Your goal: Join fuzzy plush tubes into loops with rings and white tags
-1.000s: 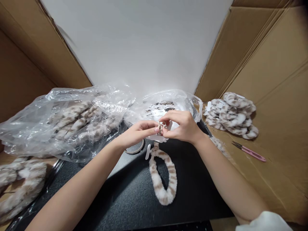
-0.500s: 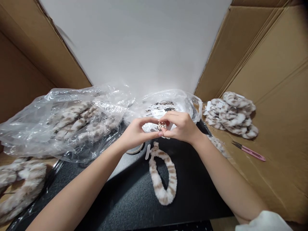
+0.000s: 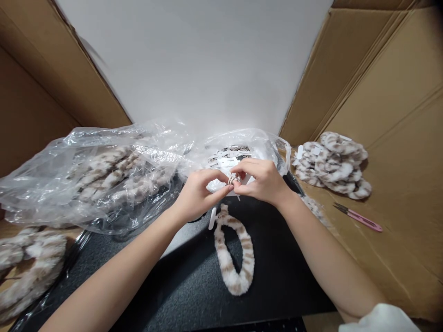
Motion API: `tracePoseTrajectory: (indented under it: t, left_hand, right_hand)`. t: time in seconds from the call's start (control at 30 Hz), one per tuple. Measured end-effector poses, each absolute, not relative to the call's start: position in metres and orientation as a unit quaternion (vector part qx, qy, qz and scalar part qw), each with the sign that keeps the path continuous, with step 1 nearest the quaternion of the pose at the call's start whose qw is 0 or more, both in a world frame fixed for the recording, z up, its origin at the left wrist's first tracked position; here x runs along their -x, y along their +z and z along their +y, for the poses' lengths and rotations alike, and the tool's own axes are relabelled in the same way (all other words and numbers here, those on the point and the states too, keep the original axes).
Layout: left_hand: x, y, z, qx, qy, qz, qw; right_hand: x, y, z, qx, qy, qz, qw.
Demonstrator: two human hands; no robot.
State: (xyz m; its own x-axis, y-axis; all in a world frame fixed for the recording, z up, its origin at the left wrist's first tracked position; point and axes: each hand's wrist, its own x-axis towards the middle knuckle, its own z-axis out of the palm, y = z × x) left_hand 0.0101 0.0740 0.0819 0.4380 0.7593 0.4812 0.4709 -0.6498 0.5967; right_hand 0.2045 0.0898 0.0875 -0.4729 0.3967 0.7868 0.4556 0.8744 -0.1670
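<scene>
My left hand (image 3: 200, 191) and my right hand (image 3: 259, 180) meet over the black table. Between their fingertips they pinch a small metal clasp (image 3: 234, 180) with rings, its exact shape partly covered by the fingers. A white card piece shows behind my right fingers. Below the hands lies a fluffy cream-and-brown striped loop strap (image 3: 249, 256), apart from both of them. A white plastic tab (image 3: 212, 218) sticks out at the strap's upper end.
Behind my hands an opened clear bag (image 3: 268, 138) holds metal clasps and white tabs. Another clear bag (image 3: 83, 138) at left contains furry straps. More straps (image 3: 341, 161) are piled on the right cardboard, near pink thread snips (image 3: 363, 220). Straps (image 3: 44, 267) also lie at lower left.
My left hand has shifted slightly, its thumb rising closer to the fingertips of my right hand. The clasp has turned a little in the fingers. The strap on the table stays put.
</scene>
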Motion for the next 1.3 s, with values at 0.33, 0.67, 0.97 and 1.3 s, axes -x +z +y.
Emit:
tracePoseTrajectory:
  t: [0.33,0.67,0.97,1.3]
  left_hand:
    - [-0.004,0.083,0.078,-0.817,0.348,0.336,0.313]
    - [-0.003,0.077,0.086,-0.767,0.295,0.301,0.484]
    - [-0.003,0.08,0.068,-0.751,0.273,0.285,0.53]
    - [-0.003,0.049,0.017,-0.761,0.225,0.331,0.511]
  right_hand:
    - [-0.204,0.09,0.087,0.247,-0.026,-0.858,0.451]
    - [-0.206,0.091,0.086,0.251,0.019,-0.879,0.405]
    - [-0.214,0.092,0.064,0.23,0.068,-0.879,0.412]
    - [-0.215,0.032,0.01,0.258,0.147,-0.833,0.467]
